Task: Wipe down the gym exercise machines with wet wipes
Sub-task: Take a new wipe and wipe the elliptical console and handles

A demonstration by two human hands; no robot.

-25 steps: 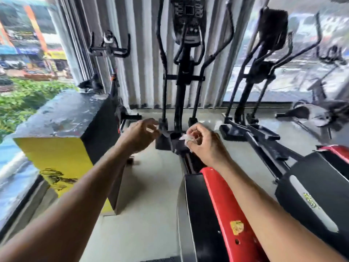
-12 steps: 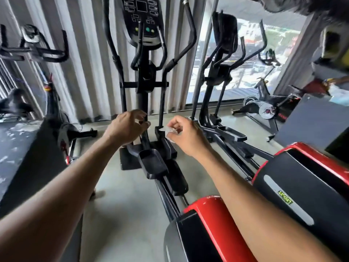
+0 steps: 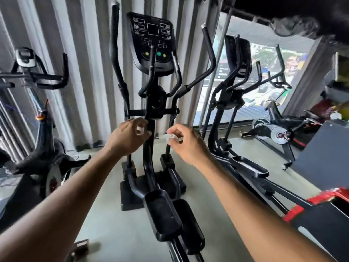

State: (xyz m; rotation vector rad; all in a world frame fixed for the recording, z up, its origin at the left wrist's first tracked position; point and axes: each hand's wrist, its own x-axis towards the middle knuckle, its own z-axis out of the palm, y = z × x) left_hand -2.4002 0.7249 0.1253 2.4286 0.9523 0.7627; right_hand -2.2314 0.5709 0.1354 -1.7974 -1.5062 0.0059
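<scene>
Both hands hover before the black elliptical (image 3: pixel 153 103). The right hand (image 3: pixel 186 143) pinches a crumpled wipe (image 3: pixel 170 137) in curled fingers; the left hand (image 3: pixel 128 137) is curled, seemingly holding nothing.

Both forearms are bare with no sleeves in view, and the left hand (image 3: pixel 128 136) and right hand (image 3: pixel 186 145) are ungloved.
</scene>
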